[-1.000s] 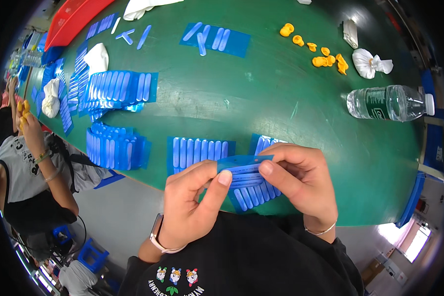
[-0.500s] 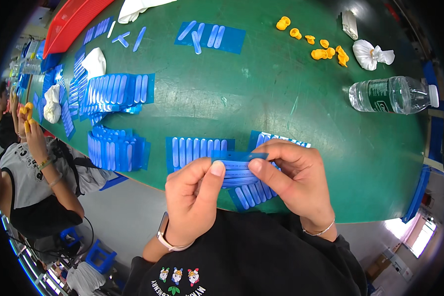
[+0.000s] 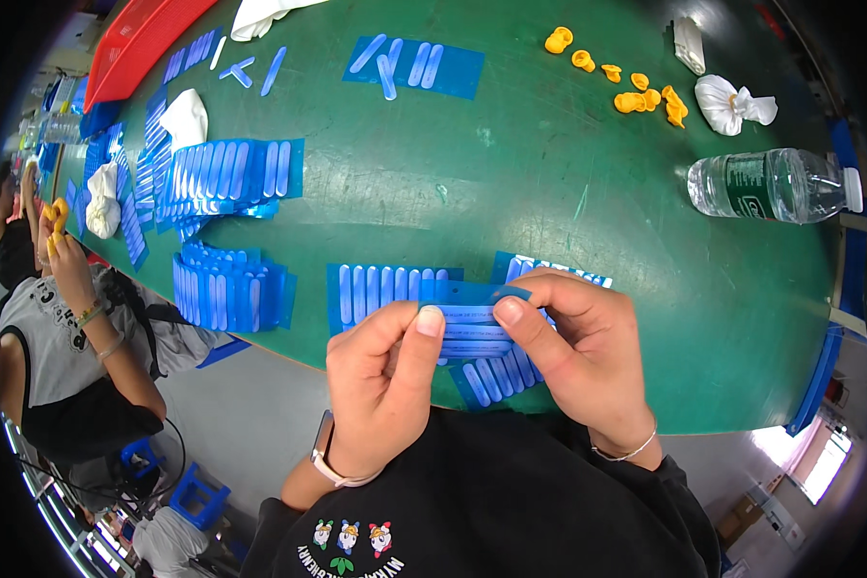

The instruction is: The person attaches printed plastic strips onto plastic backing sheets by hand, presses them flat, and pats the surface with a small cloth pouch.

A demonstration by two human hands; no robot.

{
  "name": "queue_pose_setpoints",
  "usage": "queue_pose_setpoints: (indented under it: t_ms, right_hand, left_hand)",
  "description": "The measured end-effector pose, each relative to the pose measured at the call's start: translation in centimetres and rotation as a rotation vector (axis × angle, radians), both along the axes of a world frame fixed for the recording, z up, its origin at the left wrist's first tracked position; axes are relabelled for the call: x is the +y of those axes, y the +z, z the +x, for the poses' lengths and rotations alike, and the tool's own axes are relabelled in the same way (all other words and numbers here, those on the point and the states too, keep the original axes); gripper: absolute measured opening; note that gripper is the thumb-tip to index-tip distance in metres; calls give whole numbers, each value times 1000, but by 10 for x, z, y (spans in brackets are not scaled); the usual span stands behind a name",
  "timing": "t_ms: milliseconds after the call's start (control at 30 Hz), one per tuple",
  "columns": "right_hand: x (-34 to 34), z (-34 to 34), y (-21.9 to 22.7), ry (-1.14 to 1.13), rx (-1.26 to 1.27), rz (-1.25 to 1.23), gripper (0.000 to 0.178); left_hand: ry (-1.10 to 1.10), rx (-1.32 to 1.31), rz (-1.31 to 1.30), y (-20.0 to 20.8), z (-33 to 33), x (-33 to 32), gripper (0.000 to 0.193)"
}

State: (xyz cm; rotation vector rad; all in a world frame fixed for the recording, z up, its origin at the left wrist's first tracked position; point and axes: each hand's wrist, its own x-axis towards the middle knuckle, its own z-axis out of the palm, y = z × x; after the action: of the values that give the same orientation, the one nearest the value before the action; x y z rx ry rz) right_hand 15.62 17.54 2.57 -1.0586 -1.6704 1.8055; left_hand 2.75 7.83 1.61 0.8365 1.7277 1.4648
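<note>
Between my two hands, just above the near table edge, is a blue film sheet (image 3: 474,332) carrying several pale blue rounded strips that lie crosswise. My left hand (image 3: 385,371) is closed on its left end, thumb on top. The right end is pinched by my right hand (image 3: 580,352), thumb likewise on top. Behind my left hand lies another blue sheet of strips (image 3: 385,281), partly covered. A further blue sheet (image 3: 496,379) shows below the held one, and one more (image 3: 525,265) sits behind my right hand.
Stacked blue strip sheets (image 3: 226,289) stand left on the green table (image 3: 472,164), a folded pile (image 3: 226,173) behind them. A water bottle (image 3: 771,186), white knotted cloth (image 3: 729,104) and several yellow rubber pieces (image 3: 636,101) lie right. A red tray (image 3: 135,58) is far left; another person's hand (image 3: 67,270) holds something yellow.
The held sheet now faces up more, with its strips showing more clearly. Both hands keep their grip and have barely moved.
</note>
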Motion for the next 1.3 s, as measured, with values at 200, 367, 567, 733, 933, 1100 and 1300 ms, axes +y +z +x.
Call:
queue_pose_setpoints:
  t_ms: [200, 367, 567, 733, 933, 1100, 1300]
  right_hand:
    - [-1, 3, 0, 13, -59, 36, 14]
    - [-1, 1, -2, 6, -47, 143, 16]
    - [2, 5, 0, 62, -64, 57, 16]
    - [-1, 4, -3, 33, -2, 21, 16]
    - [-1, 3, 0, 9, 148, -340, 13]
    - [-7, 5, -9, -41, 178, -288, 9]
    - [0, 7, -10, -39, 50, -143, 8]
  left_hand:
    - [2, 1, 7, 1, 3, 3, 16]
    - [58, -105, 29, 0, 5, 9, 14]
    - [36, -114, 9, -2, 0, 6, 16]
    - [64, -200, 11, 1, 1, 8, 18]
    - [111, -291, -14, 0, -1, 11, 21]
    - [74, -344, 12, -3, -6, 11, 22]
    - [72, -584, 59, -2, -10, 9, 18]
